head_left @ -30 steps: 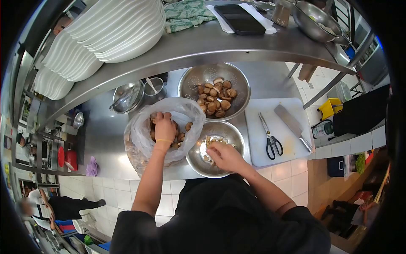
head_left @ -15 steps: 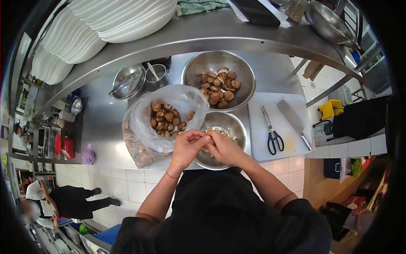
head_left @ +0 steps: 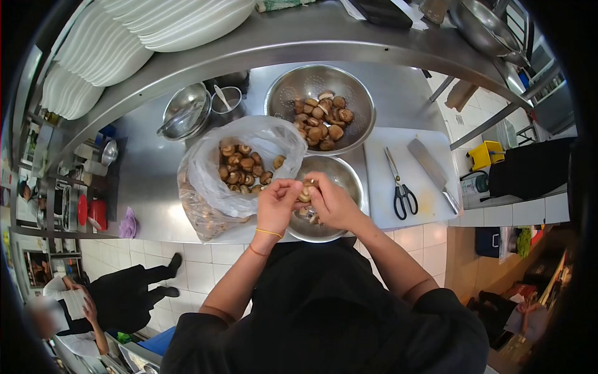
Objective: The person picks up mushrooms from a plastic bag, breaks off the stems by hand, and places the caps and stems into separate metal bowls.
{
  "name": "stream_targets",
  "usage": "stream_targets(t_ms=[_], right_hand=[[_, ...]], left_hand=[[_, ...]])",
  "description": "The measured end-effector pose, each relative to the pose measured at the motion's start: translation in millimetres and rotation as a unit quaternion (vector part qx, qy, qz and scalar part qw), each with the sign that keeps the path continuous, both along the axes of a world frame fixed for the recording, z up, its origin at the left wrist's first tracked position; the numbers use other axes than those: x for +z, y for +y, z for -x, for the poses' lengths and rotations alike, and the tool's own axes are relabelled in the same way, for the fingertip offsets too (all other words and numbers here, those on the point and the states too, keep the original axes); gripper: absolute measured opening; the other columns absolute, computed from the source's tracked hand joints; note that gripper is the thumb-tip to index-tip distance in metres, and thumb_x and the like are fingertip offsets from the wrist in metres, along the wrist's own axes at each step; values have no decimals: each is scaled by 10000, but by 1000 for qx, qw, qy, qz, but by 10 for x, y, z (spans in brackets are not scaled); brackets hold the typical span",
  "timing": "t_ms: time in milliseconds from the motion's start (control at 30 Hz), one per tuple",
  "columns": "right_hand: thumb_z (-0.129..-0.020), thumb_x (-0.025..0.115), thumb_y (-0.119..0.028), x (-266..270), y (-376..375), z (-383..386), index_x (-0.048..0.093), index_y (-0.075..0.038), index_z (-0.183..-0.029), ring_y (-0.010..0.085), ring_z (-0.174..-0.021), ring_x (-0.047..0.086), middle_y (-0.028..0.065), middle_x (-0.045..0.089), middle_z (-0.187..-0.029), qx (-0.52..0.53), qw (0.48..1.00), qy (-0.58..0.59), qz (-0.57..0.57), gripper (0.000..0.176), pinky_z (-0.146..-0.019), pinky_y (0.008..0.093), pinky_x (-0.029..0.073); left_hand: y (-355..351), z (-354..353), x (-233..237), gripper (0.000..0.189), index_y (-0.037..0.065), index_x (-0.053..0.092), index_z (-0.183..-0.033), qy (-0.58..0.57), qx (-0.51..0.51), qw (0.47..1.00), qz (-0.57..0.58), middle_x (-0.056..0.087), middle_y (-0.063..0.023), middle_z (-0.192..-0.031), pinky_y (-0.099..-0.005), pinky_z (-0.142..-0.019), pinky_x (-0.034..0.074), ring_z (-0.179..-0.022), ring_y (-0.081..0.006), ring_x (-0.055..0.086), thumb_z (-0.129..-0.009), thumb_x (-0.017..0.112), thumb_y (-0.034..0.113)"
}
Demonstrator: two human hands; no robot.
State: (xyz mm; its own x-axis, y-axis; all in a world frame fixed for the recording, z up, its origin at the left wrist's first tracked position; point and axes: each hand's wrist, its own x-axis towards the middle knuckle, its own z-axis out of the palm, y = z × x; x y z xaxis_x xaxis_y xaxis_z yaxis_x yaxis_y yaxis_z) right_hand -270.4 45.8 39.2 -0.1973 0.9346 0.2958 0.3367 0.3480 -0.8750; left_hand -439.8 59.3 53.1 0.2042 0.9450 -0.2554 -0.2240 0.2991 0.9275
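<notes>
My left hand (head_left: 278, 204) and my right hand (head_left: 335, 203) meet over a steel bowl (head_left: 350, 182), both closed on one shiitake mushroom (head_left: 305, 192). Its pale underside shows between my fingertips. Pale stem pieces lie in the bowl, partly hidden by my hands. A clear plastic bag (head_left: 205, 181) of brown shiitake mushrooms (head_left: 242, 168) stands open to the left, close to my left hand. Behind the bowl, a perforated steel colander (head_left: 280, 93) holds more shiitake mushrooms (head_left: 324, 121).
A white cutting board (head_left: 380, 162) on the right carries black-handled scissors (head_left: 398, 187) and a cleaver (head_left: 430, 167). Steel bowls (head_left: 187, 112) and a pot (head_left: 228, 106) with a spoon stand back left. Stacked white plates (head_left: 180, 25) fill the overhead shelf. A person (head_left: 118, 299) walks at left.
My hands have come slightly apart and turned, so the mushroom between them now shows. The view has tipped a little, and the person at left has changed stride and arm position.
</notes>
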Motion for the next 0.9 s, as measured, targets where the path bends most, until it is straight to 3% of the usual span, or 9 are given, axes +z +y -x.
stream_targets(t_ms=[33, 100, 133, 233, 333, 400, 600, 900], right_hand=[[-938, 571, -168, 32, -18, -30, 491, -20, -1181, 355, -730, 609, 169, 603, -906, -3, 1000, 0, 1, 296, -663, 435, 486], [-960, 594, -187, 119, -64, -99, 469, -24, -1232, 265, -724, 627, 148, 612, -860, 9, 997, 30, 64, 341, -640, 365, 478], [-960, 594, -187, 158, -84, -120, 469, -24, -1232, 265, -724, 627, 148, 612, -860, 6, 997, 30, 65, 341, -640, 365, 478], [-953, 612, -165, 238, -144, -138, 464, -20, -1233, 205, -737, 627, 140, 615, -864, -9, 997, 8, 76, 349, -631, 322, 465], [-956, 604, -154, 231, -159, -91, 464, -12, -1217, 247, -733, 630, 154, 614, -919, -17, 985, -3, 169, 328, -631, 346, 474], [-959, 597, -155, 128, -149, -52, 473, -12, -1190, 296, -796, 636, 183, 609, -975, -30, 988, 69, 135, 299, -676, 373, 483], [-957, 561, -137, 134, -141, 8, 469, 7, -1165, 379, -873, 566, 211, 522, -996, -31, 999, 0, -16, 269, -758, 436, 466], [-937, 539, -119, 121, -79, 180, 452, 20, -1130, 403, -882, 527, 226, 461, -1017, -56, 998, -25, -23, 253, -792, 446, 450]], left_hand=[[16, 18, -19, 159, -42, 605, -1061, -71, 13, 996, 43, 685, -126, -1001, -336, -797, 614, -875, -183, 691, -967, 622, 85], [16, 32, -14, 152, -40, 597, -1060, -107, 17, 993, 51, 680, -135, -1021, -360, -824, 614, -899, -202, 691, -974, 606, 85], [12, 27, -7, 146, -38, 589, -1059, -141, 24, 988, 58, 675, -144, -1040, -383, -851, 613, -923, -221, 690, -982, 589, 85], [-35, -6, -35, 131, -15, 589, -1049, -124, 14, 992, 20, 672, -138, -1067, -365, -850, 599, -942, -211, 686, -985, 592, 99], [-81, -71, -35, 96, -8, 585, -1006, -176, 9, 983, 47, 669, -140, -1068, -315, -837, 588, -936, -186, 682, -969, 619, 74], [-103, -96, -76, 115, -13, 589, -1030, -178, 4, 983, 42, 676, -131, -1049, -298, -837, 578, -930, -175, 679, -957, 635, 62], [-145, -183, 7, 245, -43, 618, -1142, -86, 12, 995, -47, 697, -119, -1026, -262, -825, 554, -923, -145, 671, -913, 683, 12], [-157, -231, -18, 216, -79, 645, -1112, -6, 75, 990, -119, 707, -132, -1009, -254, -820, 554, -904, -135, 674, -907, 677, -18]])
